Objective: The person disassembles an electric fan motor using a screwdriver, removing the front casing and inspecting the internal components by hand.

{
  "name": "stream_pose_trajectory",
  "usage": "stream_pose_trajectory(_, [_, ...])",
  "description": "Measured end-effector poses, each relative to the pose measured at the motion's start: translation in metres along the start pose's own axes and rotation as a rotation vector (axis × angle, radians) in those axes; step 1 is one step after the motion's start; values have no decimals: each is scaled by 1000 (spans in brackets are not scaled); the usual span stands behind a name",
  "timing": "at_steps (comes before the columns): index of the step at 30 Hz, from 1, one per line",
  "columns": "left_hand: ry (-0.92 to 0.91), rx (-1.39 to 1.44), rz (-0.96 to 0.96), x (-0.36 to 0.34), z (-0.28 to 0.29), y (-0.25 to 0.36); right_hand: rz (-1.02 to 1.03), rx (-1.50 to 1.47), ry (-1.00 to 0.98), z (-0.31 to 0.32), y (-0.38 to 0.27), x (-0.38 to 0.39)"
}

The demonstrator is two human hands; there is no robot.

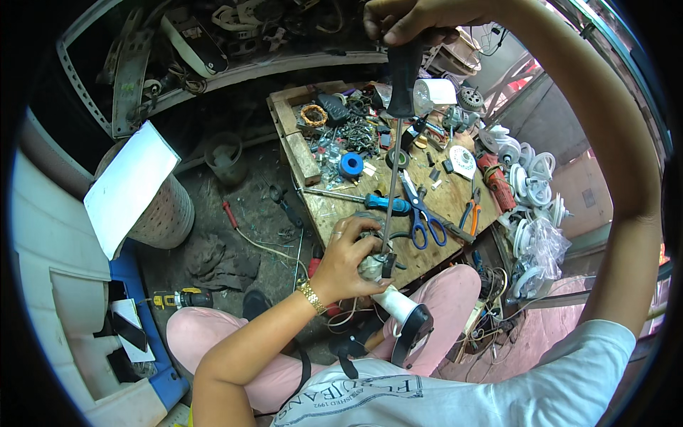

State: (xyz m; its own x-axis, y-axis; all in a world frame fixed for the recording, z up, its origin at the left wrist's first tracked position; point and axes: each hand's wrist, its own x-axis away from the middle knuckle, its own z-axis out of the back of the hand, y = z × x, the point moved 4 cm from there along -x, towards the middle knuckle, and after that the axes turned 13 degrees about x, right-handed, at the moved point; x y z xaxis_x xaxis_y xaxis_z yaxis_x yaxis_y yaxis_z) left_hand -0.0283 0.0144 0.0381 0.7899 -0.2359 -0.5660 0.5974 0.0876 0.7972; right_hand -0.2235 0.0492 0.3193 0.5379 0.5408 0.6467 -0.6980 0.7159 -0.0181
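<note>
My right hand (416, 21), raised at the top, grips a long screwdriver by its black handle (402, 82). Its shaft runs down to a small metal assembly with a black block (388, 265), which my left hand (348, 263) holds above my lap at the front edge of the wooden bench. A white cylinder with a black base (402, 317) rests between my legs below it. Just beyond the left hand lie blue-handled scissors (430, 220), a blue screwdriver (391, 204) and orange-handled pliers (471, 210). Whether the screwdriver tip touches the block or sits behind it is unclear.
The bench (327, 222) carries a blue tape roll (350, 165), a copper coil, loose screws and a red grinder (496, 185), with white plastic parts piled rightward. A bucket under a white board (131, 185), a yellow drill (181, 299), cables and cloth are at left. A metal shelf spans the back.
</note>
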Motion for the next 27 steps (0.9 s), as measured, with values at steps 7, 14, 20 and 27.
stream_pose_trajectory(7, [19, -27, -17, 0, 1, 0, 44, -155, -7, -1, 4, -4])
stream_pose_trajectory(14, [25, -17, -3, 0, 1, 3, -51, 309, 211, 1, -7, -11])
stream_pose_trajectory(20, [24, -38, -12, -1, -2, 4, 63, 170, 218, -8, 16, -7])
stream_pose_trajectory(27, [19, -56, 1, 0, -1, 3, -47, 186, 138, -8, -1, -2])
